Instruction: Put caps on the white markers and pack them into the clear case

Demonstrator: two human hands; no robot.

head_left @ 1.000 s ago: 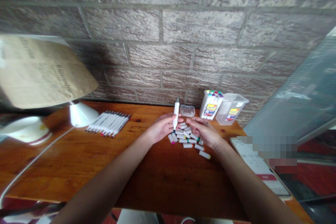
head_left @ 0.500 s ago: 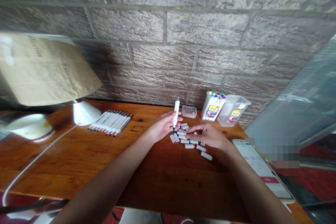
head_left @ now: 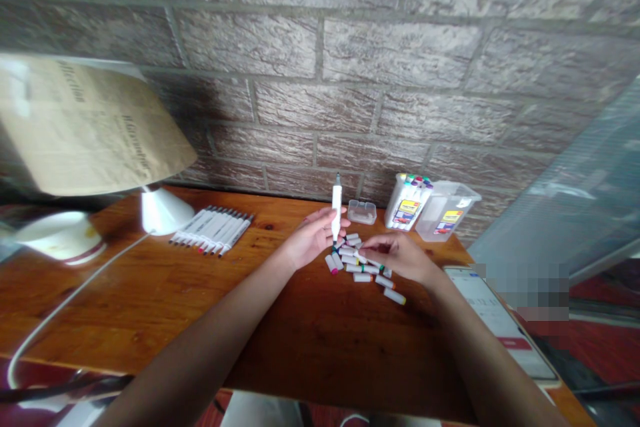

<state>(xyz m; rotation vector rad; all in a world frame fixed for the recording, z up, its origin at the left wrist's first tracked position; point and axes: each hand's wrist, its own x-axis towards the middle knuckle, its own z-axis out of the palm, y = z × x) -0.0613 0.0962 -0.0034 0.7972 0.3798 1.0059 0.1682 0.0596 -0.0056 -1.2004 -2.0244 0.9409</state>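
Observation:
My left hand (head_left: 316, 237) is closed around a white marker (head_left: 337, 210), which it holds nearly upright above the wooden table. The marker's upper end is dark and bare of a cap. Just below and to the right lies a loose heap of white marker caps (head_left: 363, 277) with coloured ends. My right hand (head_left: 397, 257) is over the right side of this heap, thumb and fingers pinched on a small white marker cap (head_left: 359, 255). Part of the heap is hidden beneath that hand.
A row of white markers (head_left: 215, 230) lies at left, beside a lamp (head_left: 163, 212) and a white bowl (head_left: 63, 237). Behind the caps are a small clear lid (head_left: 362, 211), a filled marker box (head_left: 407, 203) and a clear box (head_left: 443, 213). A phone (head_left: 500, 320) lies at right.
My right hand has shifted slightly, its pinched fingertips drawing a little to the right over the caps. The left hand keeps the marker upright, slightly higher. The view has moved a little.

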